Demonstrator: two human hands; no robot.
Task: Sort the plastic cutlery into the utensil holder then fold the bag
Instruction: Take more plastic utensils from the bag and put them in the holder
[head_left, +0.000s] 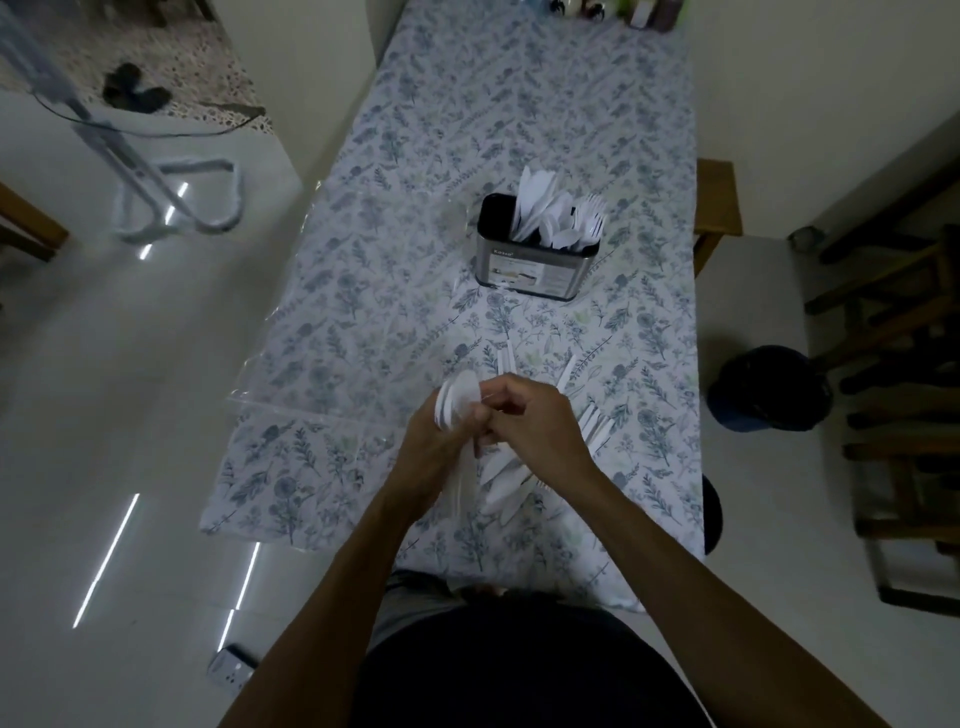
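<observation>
My left hand (434, 441) grips a bunch of white plastic spoons (457, 397), bowls up, above the near part of the table. My right hand (535, 415) is curled against the same bunch and pinches at the spoons. Under my hands lies a loose pile of white plastic cutlery (506, 475), with knives and forks fanning out to the right. The metal utensil holder (535, 265) stands further back, with knives, spoons and forks upright in it. A clear plastic bag (332, 332) lies flat on the table's left half.
The table (519, 104) has a floral cloth and runs away from me. A wooden chair (719, 208) stands at its right edge, a dark bin (769, 389) on the floor beside it. Small items crowd the table's far end (613, 10).
</observation>
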